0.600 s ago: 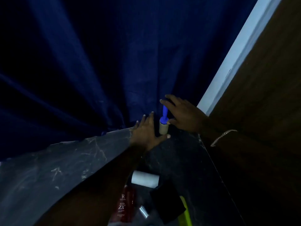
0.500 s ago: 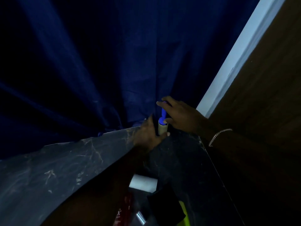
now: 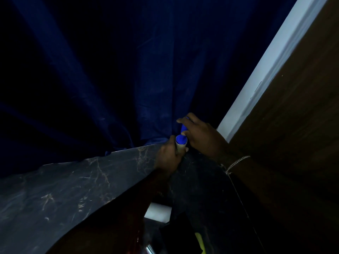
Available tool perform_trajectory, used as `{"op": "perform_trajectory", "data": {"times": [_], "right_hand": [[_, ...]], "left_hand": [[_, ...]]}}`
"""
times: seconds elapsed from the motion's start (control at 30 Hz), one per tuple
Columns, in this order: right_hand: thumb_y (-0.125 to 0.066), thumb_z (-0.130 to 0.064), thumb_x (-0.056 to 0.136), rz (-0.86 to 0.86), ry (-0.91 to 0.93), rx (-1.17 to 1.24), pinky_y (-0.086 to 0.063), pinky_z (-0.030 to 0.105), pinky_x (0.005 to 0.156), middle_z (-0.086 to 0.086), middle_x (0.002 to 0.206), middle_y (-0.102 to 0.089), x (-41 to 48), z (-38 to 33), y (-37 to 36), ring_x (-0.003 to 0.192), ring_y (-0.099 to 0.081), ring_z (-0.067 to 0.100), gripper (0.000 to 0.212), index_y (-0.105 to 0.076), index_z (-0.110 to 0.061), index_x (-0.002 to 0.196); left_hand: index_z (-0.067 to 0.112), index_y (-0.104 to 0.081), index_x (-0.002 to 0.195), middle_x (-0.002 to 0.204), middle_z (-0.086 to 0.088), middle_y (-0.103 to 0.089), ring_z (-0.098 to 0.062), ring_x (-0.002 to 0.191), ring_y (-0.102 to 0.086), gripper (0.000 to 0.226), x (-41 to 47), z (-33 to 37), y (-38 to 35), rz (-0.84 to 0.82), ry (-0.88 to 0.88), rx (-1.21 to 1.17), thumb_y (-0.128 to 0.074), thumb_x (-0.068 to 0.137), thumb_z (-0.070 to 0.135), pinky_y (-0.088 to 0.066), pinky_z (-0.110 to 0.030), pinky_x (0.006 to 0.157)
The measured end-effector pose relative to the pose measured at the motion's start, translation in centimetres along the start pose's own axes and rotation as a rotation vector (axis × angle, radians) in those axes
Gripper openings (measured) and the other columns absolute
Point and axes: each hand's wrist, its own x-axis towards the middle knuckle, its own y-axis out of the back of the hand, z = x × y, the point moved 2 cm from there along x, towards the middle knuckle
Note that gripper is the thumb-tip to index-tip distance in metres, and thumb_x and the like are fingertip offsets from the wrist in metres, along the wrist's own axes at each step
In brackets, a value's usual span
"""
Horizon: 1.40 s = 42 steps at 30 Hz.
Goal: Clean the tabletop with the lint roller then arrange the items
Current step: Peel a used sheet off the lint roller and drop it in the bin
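Observation:
The lint roller (image 3: 181, 140), with a blue handle and a pale roll, stands upright at the far edge of the dark marble tabletop (image 3: 73, 189). My left hand (image 3: 169, 156) is wrapped around its pale roll. My right hand (image 3: 200, 136) grips the blue handle from the right, fingers over its top. Most of the roll is hidden by my left hand.
A dark blue curtain (image 3: 128, 70) hangs right behind the table. A white frame (image 3: 260, 83) and a brown wooden panel (image 3: 297, 107) rise at the right. Near the bottom lie a white roll (image 3: 158, 212), a black flat object (image 3: 179, 235) and a yellow-green item (image 3: 200, 241).
Both hands closed onto the lint roller: the left went from lying open beside the roll to gripping it, and the right closed over the blue handle.

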Motion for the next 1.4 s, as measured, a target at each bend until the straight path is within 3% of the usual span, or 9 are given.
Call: {"op": "perform_trajectory", "data": {"times": [0.13, 0.33, 0.47, 0.6, 0.77, 0.97, 1.1, 1.23, 1.4], "right_hand": [[-0.059, -0.016, 0.094, 0.056, -0.029, 0.061, -0.055, 0.041, 0.086, 0.006, 0.132, -0.048, -0.7, -1.0, 1.4, 0.099, -0.064, 0.027, 0.043, -0.052, -0.014, 0.137], [-0.063, -0.016, 0.091, 0.136, -0.073, 0.184, -0.050, 0.030, 0.088, 0.006, 0.125, -0.053, -2.8, -2.9, 3.0, 0.099, -0.062, 0.022, 0.037, -0.059, -0.013, 0.127], [-0.066, -0.020, 0.089, 0.157, -0.074, 0.240, -0.055, 0.040, 0.084, 0.001, 0.118, -0.055, -4.3, -4.5, 3.8, 0.093, -0.063, 0.018, 0.032, -0.062, -0.014, 0.120], [-0.062, -0.034, 0.089, 0.120, -0.063, 0.205, -0.055, 0.043, 0.078, -0.006, 0.111, -0.055, -6.0, -7.1, 4.8, 0.088, -0.064, 0.015, 0.029, -0.061, -0.020, 0.114], [-0.056, -0.037, 0.089, 0.009, 0.003, 0.035, -0.053, 0.041, 0.080, -0.005, 0.104, -0.058, -7.7, -10.8, 5.9, 0.087, -0.063, 0.019, 0.025, -0.062, -0.021, 0.109], [-0.059, -0.040, 0.085, -0.097, 0.012, -0.220, -0.054, 0.035, 0.073, 0.001, 0.096, -0.069, -9.7, -17.1, 6.0, 0.084, -0.067, 0.024, 0.021, -0.063, -0.021, 0.093], [-0.059, -0.034, 0.087, -0.245, -0.030, -0.178, -0.047, 0.027, 0.073, 0.008, 0.101, -0.071, -10.5, -20.7, 4.8, 0.090, -0.069, 0.029, 0.023, -0.066, -0.016, 0.100], [-0.058, -0.028, 0.086, -0.280, -0.028, -0.152, -0.043, 0.031, 0.070, 0.012, 0.105, -0.068, -11.5, -23.7, 4.2, 0.093, -0.067, 0.032, 0.022, -0.064, -0.013, 0.102], [-0.050, -0.036, 0.088, -0.311, 0.010, -0.079, -0.041, 0.029, 0.062, 0.009, 0.090, -0.068, -13.0, -27.0, 3.3, 0.071, -0.061, 0.025, 0.027, -0.064, -0.014, 0.095]], "left_hand": [[0.041, -0.047, 0.101, 0.089, 0.015, -0.062, 0.004, 0.082, -0.060, 0.027, -0.8, 1.1, 1.9, 0.008, -0.035, -0.031, -0.070, 0.090, 0.051, -0.042, -0.019, 0.068], [0.022, -0.063, 0.110, 0.100, 0.006, -0.068, -0.012, 0.091, -0.063, 0.032, -3.8, 2.4, 5.6, 0.021, -0.113, -0.092, -0.081, 0.085, 0.030, -0.049, -0.028, 0.078], [0.012, -0.069, 0.113, 0.104, -0.004, -0.067, -0.021, 0.094, -0.062, 0.040, -6.3, 3.7, 8.8, 0.060, -0.127, -0.059, -0.085, 0.077, 0.012, -0.049, -0.037, 0.084], [0.012, -0.071, 0.118, 0.108, -0.006, -0.064, -0.028, 0.097, -0.065, 0.051, -9.2, 4.6, 12.4, 0.048, -0.096, 0.003, -0.084, 0.069, 0.005, -0.052, -0.046, 0.087], [0.017, -0.069, 0.129, 0.111, -0.003, -0.061, -0.025, 0.100, -0.064, 0.059, -13.2, 5.5, 16.5, 0.020, -0.110, 0.150, -0.081, 0.071, 0.008, -0.053, -0.043, 0.089], [0.027, -0.062, 0.132, 0.126, 0.001, -0.057, -0.027, 0.111, -0.058, 0.056, -18.4, 6.4, 19.9, -0.038, -0.171, 0.419, -0.073, 0.078, 0.027, -0.052, -0.047, 0.093], [0.031, -0.059, 0.133, 0.127, 0.003, -0.054, -0.026, 0.113, -0.054, 0.054, -21.9, 7.2, 21.6, -0.020, -0.190, 0.570, -0.068, 0.080, 0.034, -0.051, -0.045, 0.089], [0.031, -0.059, 0.133, 0.129, 0.001, -0.055, -0.027, 0.115, -0.054, 0.051, -25.0, 7.3, 23.4, -0.005, -0.204, 0.654, -0.066, 0.083, 0.038, -0.049, -0.046, 0.090], [0.031, -0.057, 0.137, 0.127, 0.000, -0.057, -0.026, 0.114, -0.058, 0.054, -28.8, 6.0, 26.3, 0.005, -0.205, 0.692, -0.068, 0.085, 0.037, -0.051, -0.046, 0.090]]}}
